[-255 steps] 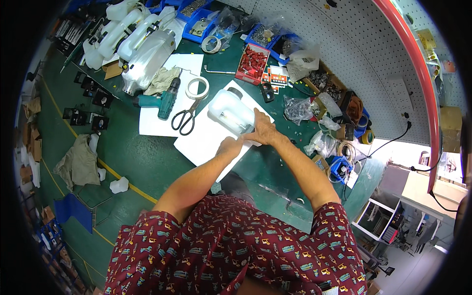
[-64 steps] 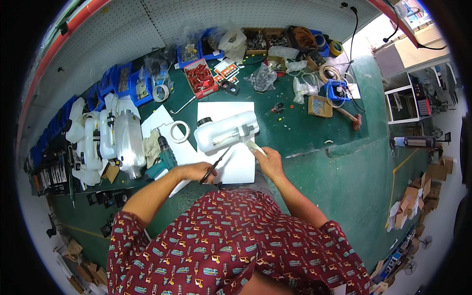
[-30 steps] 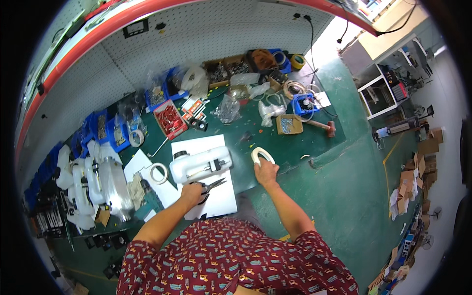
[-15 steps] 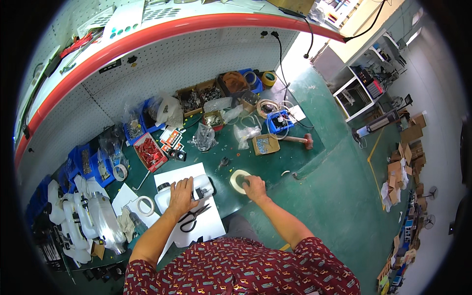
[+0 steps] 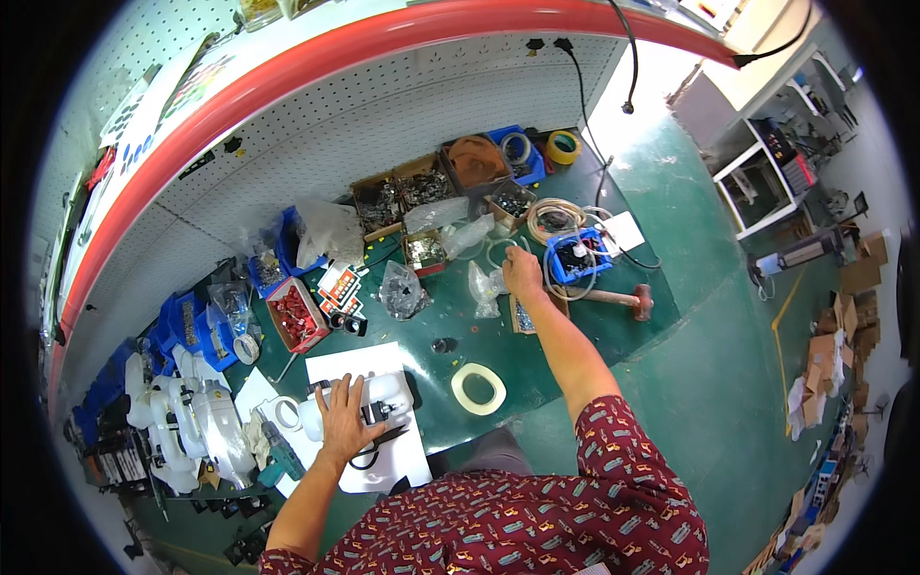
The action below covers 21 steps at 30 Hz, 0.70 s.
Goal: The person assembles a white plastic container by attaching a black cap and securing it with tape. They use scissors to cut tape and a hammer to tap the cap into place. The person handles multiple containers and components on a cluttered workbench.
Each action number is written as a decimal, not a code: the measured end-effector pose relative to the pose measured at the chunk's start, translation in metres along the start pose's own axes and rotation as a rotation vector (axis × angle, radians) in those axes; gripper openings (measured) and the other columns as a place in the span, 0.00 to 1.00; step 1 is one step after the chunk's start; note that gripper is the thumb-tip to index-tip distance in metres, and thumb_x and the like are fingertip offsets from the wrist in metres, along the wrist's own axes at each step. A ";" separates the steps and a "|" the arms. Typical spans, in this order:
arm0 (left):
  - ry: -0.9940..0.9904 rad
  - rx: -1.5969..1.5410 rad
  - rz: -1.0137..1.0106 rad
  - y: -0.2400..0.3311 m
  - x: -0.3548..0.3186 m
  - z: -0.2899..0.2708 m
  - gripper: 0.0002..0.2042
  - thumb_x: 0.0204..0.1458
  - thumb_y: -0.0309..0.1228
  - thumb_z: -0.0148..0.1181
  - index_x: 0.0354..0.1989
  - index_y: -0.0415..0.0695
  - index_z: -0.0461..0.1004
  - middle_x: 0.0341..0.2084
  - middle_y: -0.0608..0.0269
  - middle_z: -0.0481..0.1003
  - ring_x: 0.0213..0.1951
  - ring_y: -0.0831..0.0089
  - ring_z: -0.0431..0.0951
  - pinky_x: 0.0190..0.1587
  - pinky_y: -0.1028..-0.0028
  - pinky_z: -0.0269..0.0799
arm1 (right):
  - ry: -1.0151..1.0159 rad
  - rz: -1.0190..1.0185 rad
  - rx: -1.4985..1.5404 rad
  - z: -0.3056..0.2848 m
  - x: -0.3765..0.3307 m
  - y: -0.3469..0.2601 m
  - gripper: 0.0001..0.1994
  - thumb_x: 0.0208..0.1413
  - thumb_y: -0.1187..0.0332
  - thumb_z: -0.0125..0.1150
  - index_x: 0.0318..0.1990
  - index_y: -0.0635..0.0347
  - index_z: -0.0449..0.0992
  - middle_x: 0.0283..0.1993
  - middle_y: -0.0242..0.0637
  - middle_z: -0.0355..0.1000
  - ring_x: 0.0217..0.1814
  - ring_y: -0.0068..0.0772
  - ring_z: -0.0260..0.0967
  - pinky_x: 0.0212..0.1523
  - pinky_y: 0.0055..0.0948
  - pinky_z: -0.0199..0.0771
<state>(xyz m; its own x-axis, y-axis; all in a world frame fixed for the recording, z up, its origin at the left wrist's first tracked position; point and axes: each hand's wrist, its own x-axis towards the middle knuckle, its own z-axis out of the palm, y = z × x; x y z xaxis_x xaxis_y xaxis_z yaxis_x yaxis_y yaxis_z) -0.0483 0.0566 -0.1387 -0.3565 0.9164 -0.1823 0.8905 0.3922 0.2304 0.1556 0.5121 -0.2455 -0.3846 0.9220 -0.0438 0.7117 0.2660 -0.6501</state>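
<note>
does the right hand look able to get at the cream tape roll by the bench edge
Probably yes: the cream tape roll lies flat and uncovered, nearer the body than the right hand.

Grn floor [image 5: 652,431] w/ yellow line [image 5: 787,311], wht pegboard wall [image 5: 383,125] behind.

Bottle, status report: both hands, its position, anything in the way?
Left hand spread on white bottle. Right hand beside clear plastic bag, grip unclear. Bottle lying on white paper; scissors close beside.

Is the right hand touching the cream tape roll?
Apart. The head view shows green tabletop between the right hand and the cream tape roll.
</note>
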 end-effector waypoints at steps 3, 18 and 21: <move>0.152 -0.159 -0.003 0.016 -0.004 -0.001 0.44 0.43 0.47 0.77 0.69 0.40 0.67 0.67 0.42 0.67 0.70 0.41 0.63 0.75 0.37 0.44 | -0.073 0.110 0.075 0.015 0.027 -0.008 0.25 0.54 0.64 0.71 0.59 0.59 0.74 0.54 0.52 0.80 0.59 0.57 0.77 0.60 0.48 0.77; -0.078 -1.596 -0.299 0.184 0.120 0.044 0.20 0.71 0.38 0.57 0.64 0.36 0.75 0.52 0.56 0.82 0.49 0.72 0.81 0.53 0.68 0.78 | 0.091 -0.440 0.380 -0.085 -0.108 -0.048 0.07 0.57 0.78 0.68 0.44 0.65 0.84 0.41 0.43 0.83 0.44 0.38 0.81 0.48 0.34 0.79; -0.185 -1.861 -0.377 0.213 0.134 0.042 0.17 0.72 0.38 0.56 0.58 0.38 0.79 0.45 0.62 0.82 0.44 0.76 0.80 0.50 0.73 0.77 | -0.070 -0.441 0.368 -0.095 -0.178 -0.047 0.08 0.56 0.76 0.70 0.44 0.63 0.85 0.43 0.45 0.83 0.47 0.45 0.81 0.52 0.39 0.79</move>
<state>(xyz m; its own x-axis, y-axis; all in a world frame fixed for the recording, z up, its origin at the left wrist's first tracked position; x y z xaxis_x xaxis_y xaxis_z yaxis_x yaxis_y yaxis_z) 0.1052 0.2595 -0.1545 -0.2895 0.8057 -0.5168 -0.6472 0.2331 0.7259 0.2466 0.3625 -0.1348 -0.6454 0.7219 0.2497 0.2285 0.4944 -0.8387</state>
